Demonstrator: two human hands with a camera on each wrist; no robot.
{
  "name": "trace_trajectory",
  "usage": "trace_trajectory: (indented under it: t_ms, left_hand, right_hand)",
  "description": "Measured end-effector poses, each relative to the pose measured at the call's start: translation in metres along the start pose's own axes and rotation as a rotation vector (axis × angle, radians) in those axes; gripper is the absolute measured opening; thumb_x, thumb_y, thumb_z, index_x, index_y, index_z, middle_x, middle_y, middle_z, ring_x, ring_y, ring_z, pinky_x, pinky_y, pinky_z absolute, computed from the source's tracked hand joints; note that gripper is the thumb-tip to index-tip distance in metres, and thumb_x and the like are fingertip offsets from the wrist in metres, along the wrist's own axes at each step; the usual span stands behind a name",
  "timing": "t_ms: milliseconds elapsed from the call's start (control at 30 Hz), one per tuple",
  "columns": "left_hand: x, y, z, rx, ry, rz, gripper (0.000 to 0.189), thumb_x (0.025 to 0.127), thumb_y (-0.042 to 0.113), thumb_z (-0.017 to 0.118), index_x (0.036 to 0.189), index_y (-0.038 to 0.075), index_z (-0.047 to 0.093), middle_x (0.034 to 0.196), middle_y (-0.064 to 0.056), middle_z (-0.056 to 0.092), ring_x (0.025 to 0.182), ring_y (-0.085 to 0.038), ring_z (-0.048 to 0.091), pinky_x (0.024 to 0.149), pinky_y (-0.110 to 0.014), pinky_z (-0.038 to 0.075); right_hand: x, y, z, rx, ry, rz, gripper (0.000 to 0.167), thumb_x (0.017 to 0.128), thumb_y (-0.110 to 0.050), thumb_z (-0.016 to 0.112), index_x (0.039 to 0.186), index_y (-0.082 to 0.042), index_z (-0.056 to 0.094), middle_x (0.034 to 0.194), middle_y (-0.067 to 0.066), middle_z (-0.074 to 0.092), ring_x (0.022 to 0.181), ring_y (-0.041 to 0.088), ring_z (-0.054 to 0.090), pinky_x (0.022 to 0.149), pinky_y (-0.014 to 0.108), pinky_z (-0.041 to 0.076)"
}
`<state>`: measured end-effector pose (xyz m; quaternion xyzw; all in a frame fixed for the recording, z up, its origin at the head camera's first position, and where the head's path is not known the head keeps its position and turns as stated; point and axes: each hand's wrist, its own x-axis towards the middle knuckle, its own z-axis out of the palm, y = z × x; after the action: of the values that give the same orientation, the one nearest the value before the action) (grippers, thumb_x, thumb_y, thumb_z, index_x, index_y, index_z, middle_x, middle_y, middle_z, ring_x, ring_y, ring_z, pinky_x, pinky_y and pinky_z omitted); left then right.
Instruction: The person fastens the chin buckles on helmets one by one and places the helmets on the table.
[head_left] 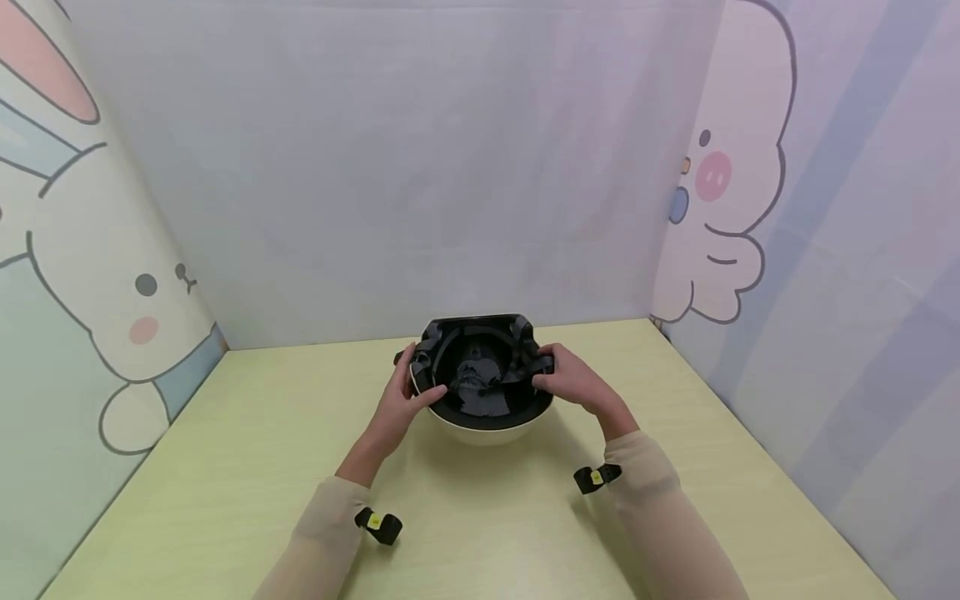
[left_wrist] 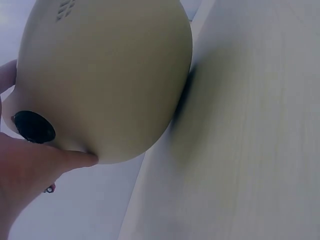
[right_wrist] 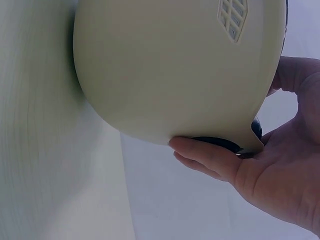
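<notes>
A cream helmet (head_left: 483,435) lies upside down on its crown in the middle of the table, its black padded lining (head_left: 480,387) facing up. At its left rim, my left hand (head_left: 396,407) grips with the thumb over the edge and the fingers along the outside. My right hand (head_left: 573,383) holds the opposite rim, thumb inside. Both wrist views show the smooth shell (left_wrist: 107,75) close over the tabletop. A dark oval piece (left_wrist: 34,127) sits beside the left fingers. Near the right fingers (right_wrist: 210,157) a dark piece shows too, and a lattice vent (right_wrist: 233,19) appears higher up.
The pale yellow-green table (head_left: 247,433) ends at a plain light curtain (head_left: 390,167) behind. Cartoon-printed walls stand on the left (head_left: 75,275) and right (head_left: 847,275). A small black device is strapped at each sleeve cuff (head_left: 645,458).
</notes>
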<state>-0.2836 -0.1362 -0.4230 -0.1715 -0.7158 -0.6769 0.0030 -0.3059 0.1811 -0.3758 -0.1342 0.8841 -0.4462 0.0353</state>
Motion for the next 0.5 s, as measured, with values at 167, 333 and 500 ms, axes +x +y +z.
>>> trace_trajectory:
  t_ms: [167,333,500]
  left_hand:
    - [-0.0024,0.0047,-0.0005,0.035,0.032,-0.026,0.097,0.094,0.023,0.072,0.162,0.026,0.003,0.167,0.003,-0.003,0.152,-0.018,-0.004,0.121,-0.044,0.011]
    - [-0.0016,0.0047,0.0004,0.037,0.069,-0.018,0.097,0.093,0.020,0.074,0.162,0.021,0.007,0.167,0.001,0.000,0.152,-0.021,0.000,0.120,-0.046,0.013]
    - [0.0007,0.0018,0.0017,0.066,0.115,-0.006,0.090,0.093,0.016,0.073,0.162,0.013,0.015,0.166,-0.008,0.012,0.152,-0.027,0.011,0.118,-0.046,0.023]
  right_hand:
    - [-0.0014,-0.0024,-0.0011,0.000,0.003,0.002,0.058,0.090,-0.015,0.058,0.141,0.007,0.042,0.139,0.025,0.047,0.112,0.033,0.050,0.092,0.045,0.046]
    - [-0.0029,-0.0051,-0.0011,0.003,0.004,-0.006,0.057,0.092,-0.015,0.056,0.142,0.007,0.042,0.141,0.025,0.046,0.115,0.033,0.050,0.095,0.047,0.045]
    - [-0.0003,-0.0042,0.0003,-0.023,0.004,-0.044,0.059,0.092,-0.015,0.056,0.145,0.007,0.039,0.142,0.026,0.045,0.119,0.034,0.050,0.097,0.049,0.045]
